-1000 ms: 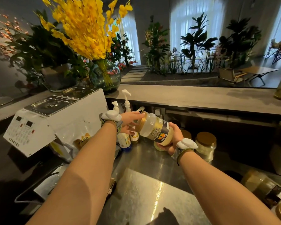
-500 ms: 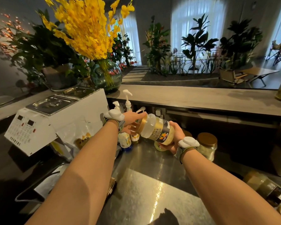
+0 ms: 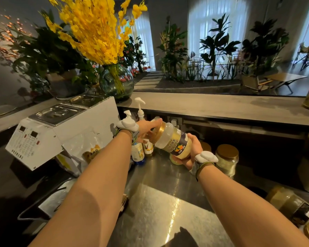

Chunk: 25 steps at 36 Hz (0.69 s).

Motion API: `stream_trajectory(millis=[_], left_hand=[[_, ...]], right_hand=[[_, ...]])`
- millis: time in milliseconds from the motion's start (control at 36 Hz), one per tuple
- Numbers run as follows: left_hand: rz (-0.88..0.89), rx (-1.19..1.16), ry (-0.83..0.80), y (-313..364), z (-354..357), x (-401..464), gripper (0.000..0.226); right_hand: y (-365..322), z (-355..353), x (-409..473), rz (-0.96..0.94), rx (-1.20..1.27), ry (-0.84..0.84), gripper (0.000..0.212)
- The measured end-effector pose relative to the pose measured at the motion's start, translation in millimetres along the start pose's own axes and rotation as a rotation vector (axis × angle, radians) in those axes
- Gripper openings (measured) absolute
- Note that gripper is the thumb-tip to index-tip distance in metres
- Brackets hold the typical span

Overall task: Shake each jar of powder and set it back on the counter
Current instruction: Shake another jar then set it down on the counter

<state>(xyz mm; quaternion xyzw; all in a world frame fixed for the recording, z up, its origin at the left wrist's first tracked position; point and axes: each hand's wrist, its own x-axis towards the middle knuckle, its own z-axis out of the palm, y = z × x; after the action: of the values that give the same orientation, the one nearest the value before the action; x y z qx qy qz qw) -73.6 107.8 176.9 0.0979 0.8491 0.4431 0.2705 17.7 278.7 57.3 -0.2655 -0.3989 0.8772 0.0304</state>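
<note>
1. The jar of powder (image 3: 175, 142) is held in the air above the steel counter (image 3: 161, 211), tilted almost on its side, with its gold lid (image 3: 157, 133) pointing to about 10 o'clock.
2. The right hand (image 3: 191, 154) is clamped around the bottom part of the jar, fingers wrapped under it.
3. The left hand (image 3: 146, 128) lies on the lid end, fingers closed over the gold rim — so both hands grip the same jar.
4. The pale powder fills the lower end near the right hand; the upper part of the jar looks clear.
5. At 3 o'clock from the held jar another gold-lidded jar (image 3: 227, 158) stands upright on the counter.
6. At 9 o'clock two pump bottles (image 3: 140, 111) stand just behind the left wrist, beside a white machine (image 3: 61, 129).
7. At 11 o'clock, on the upper ledge, a glass vase (image 3: 116, 82) holds yellow flowers (image 3: 96, 29).
</note>
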Motion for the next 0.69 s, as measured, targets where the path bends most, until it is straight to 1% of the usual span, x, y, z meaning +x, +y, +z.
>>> stream_trajectory(millis=[56, 111, 139, 222, 278, 306, 361, 417, 472, 500, 528, 611, 639, 694], left_hand=[[0.003, 0.067, -0.003, -2, 0, -3, 0.068], [0.052, 0.077, -0.056, -4, -3, -1, 0.056], [0.078, 0.071, -0.088, -5, -5, 1, 0.055], [0.122, 0.050, -0.155, -4, -7, 1, 0.073], [0.114, 0.060, -0.141, -3, -5, 1, 0.070], [0.096, 0.059, -0.107, -1, -3, -1, 0.067], [0.008, 0.033, -0.040, 1, -1, -1, 0.071], [-0.044, 0.017, -0.027, 1, 3, -1, 0.072], [-0.011, 0.046, -0.036, -2, 4, 0, 0.062], [0.029, 0.058, -0.066, -4, 2, 2, 0.056], [0.072, 0.063, -0.098, -6, 0, 5, 0.056], [0.138, 0.056, -0.176, -6, -3, 8, 0.074], [0.153, 0.054, -0.182, -6, -2, 7, 0.077], [0.151, 0.061, -0.139, -4, 3, 5, 0.076]], right_hand=[[-1, 0, -1, 0.004, -0.014, -0.008, 0.054], [-2, -1, -1, 0.012, -0.023, -0.010, 0.051], [-2, -1, -2, 0.016, -0.020, -0.010, 0.051], [-1, -4, -2, 0.027, 0.007, -0.016, 0.054], [-1, -5, -3, 0.027, 0.011, -0.021, 0.053], [-1, -5, -4, 0.024, 0.005, -0.020, 0.051], [-2, -5, -5, 0.023, -0.011, -0.017, 0.049], [-3, -6, -5, 0.015, -0.034, -0.014, 0.048], [-2, -7, -5, 0.011, -0.047, -0.010, 0.047], [-2, -8, -5, 0.012, -0.047, -0.009, 0.047], [-2, -8, -6, 0.014, -0.038, -0.011, 0.047], [-1, -10, -8, 0.024, 0.005, -0.007, 0.045], [-1, -10, -7, 0.023, 0.013, -0.010, 0.046], [-1, -8, -8, 0.015, 0.012, -0.022, 0.046]])
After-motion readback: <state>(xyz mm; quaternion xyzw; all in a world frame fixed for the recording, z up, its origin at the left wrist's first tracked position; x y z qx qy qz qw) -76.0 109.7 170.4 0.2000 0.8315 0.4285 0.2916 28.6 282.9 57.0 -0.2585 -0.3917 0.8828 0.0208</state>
